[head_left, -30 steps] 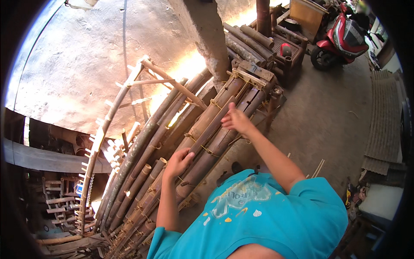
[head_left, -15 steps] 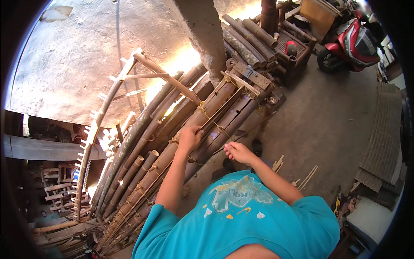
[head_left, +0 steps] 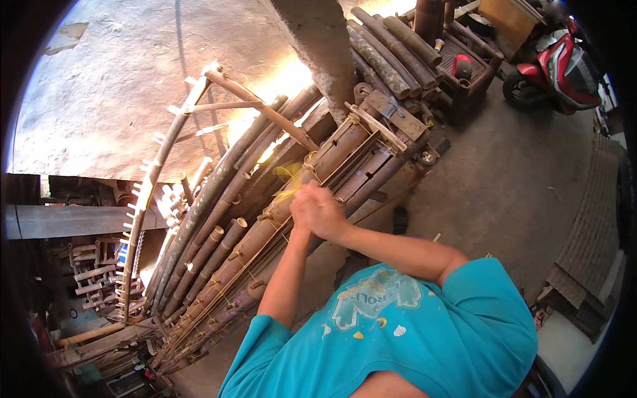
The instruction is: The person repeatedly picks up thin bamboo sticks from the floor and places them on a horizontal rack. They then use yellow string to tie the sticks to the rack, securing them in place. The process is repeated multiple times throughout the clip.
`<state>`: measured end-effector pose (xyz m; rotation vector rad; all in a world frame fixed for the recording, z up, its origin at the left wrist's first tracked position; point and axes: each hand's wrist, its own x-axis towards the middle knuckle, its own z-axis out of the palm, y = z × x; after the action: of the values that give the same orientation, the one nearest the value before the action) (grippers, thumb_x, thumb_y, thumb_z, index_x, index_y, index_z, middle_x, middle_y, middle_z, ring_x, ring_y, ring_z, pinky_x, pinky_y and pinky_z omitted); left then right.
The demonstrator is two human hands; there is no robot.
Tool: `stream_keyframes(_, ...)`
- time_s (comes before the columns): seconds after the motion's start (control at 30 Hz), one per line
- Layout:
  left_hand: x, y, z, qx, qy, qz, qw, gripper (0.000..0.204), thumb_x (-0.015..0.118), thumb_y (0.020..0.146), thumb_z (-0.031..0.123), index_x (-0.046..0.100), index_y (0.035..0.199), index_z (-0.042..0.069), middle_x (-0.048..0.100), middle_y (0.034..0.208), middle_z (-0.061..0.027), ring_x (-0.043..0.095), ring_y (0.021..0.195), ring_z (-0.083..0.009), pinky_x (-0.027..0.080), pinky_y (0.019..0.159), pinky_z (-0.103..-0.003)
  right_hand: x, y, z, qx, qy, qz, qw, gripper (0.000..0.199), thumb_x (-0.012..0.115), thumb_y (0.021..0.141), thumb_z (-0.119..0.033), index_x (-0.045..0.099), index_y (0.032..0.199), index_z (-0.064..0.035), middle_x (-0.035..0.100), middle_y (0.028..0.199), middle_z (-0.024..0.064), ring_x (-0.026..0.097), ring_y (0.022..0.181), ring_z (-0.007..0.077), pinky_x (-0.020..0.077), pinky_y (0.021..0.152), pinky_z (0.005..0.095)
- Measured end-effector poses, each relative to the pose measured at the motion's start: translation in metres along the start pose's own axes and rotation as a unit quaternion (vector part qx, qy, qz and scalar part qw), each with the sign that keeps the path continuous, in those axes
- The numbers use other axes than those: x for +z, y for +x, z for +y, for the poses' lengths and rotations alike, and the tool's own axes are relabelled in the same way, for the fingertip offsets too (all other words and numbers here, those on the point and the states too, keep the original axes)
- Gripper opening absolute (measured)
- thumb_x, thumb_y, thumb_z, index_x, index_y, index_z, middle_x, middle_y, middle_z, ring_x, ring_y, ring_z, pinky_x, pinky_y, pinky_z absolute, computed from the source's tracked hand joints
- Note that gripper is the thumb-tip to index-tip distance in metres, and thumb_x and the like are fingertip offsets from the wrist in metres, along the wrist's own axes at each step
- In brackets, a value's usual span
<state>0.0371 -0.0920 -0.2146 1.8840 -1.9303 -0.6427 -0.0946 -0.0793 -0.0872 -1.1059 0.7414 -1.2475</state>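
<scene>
My left hand (head_left: 302,211) and my right hand (head_left: 326,213) meet over two long brown bamboo poles lying side by side. Both are closed, with the right partly covering the left. A blurred yellow string (head_left: 286,178) sweeps out from the fingers toward the left; its exact path between them is hidden. Beneath the hands, the left bamboo pole (head_left: 338,149) has slots and yellow ties along it. The right bamboo pole (head_left: 371,174) runs beside it, with thin strips between the two. A short wooden crosspiece (head_left: 377,127) lies across their far end.
A curved bamboo piece with pegs (head_left: 151,182) leans at the left. More bamboo poles (head_left: 232,156) lie beside the work, and others (head_left: 391,50) are stacked at the back. A red motorbike (head_left: 561,69) stands far right, near corrugated sheets (head_left: 587,225). A pillar (head_left: 318,46) rises behind.
My right hand has moved left and up from beside the poles to join my left hand, which has shifted slightly right. Yellow string now shows as a blur by them. The view has shifted a little.
</scene>
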Motion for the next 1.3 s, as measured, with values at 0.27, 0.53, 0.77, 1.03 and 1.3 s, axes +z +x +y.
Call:
stream_keyframes(0.27,-0.037,0.015,0.032,0.058,-0.036,-0.037,0.997,0.026,0.053,0.096,0.022,0.065,0.110,0.004,0.065,0.102,-0.0261,0.062,0.097,-0.0400,0.048,0.082,-0.048,-0.039,0.120,0.054,-0.161,-0.725,-0.067,0.666,0.047,0.047,0.097,-0.054,0.075,0.095,-0.0163,0.070,0.087,0.0121,0.066,0.089,0.0305,0.0416,0.089,0.0530)
stream_keyframes(0.53,-0.018,0.007,0.005,0.046,0.030,0.026,0.998,0.032,0.052,0.099,0.031,0.068,0.105,0.004,0.068,0.088,-0.0246,0.066,0.087,-0.0433,0.050,0.075,-0.050,-0.058,0.045,0.008,-0.226,-0.233,-0.345,0.881,0.046,0.043,0.101,-0.042,0.066,0.091,-0.0026,0.067,0.084,0.0231,0.065,0.078,0.0413,0.0510,0.076,0.0520)
stream_keyframes(0.77,-0.062,0.038,0.068,0.008,-0.301,0.034,0.953,0.030,0.053,0.102,0.025,0.070,0.099,0.001,0.067,0.079,-0.0057,0.064,0.075,-0.0164,0.051,0.071,-0.032,-0.096,-0.056,0.064,-0.011,-0.366,-0.295,0.882,0.039,0.054,0.096,-0.032,0.068,0.070,-0.0054,0.066,0.074,0.0175,0.062,0.081,0.0365,0.0471,0.089,0.0444)
stream_keyframes(1.03,-0.022,0.151,-0.028,-0.052,0.097,0.010,0.994,0.037,0.055,0.095,0.035,0.071,0.091,0.002,0.068,0.094,-0.0256,0.067,0.092,-0.0407,0.051,0.081,-0.050,-0.111,-0.060,0.028,-0.049,-0.281,-0.291,0.913,0.024,0.060,0.087,-0.018,0.060,0.067,-0.0052,0.057,0.064,0.0133,0.056,0.069,0.0340,0.0473,0.089,0.0424)
stream_keyframes(1.3,0.012,0.120,0.149,0.074,-0.064,-0.090,0.991,0.032,0.058,0.093,0.026,0.063,0.112,0.001,0.067,0.107,-0.0243,0.062,0.106,-0.0427,0.049,0.090,-0.044,-0.242,-0.024,0.059,0.326,0.282,0.307,0.849,0.017,0.057,0.089,-0.022,0.063,0.099,-0.0093,0.061,0.093,0.0030,0.056,0.092,0.0200,0.0437,0.089,0.0347)
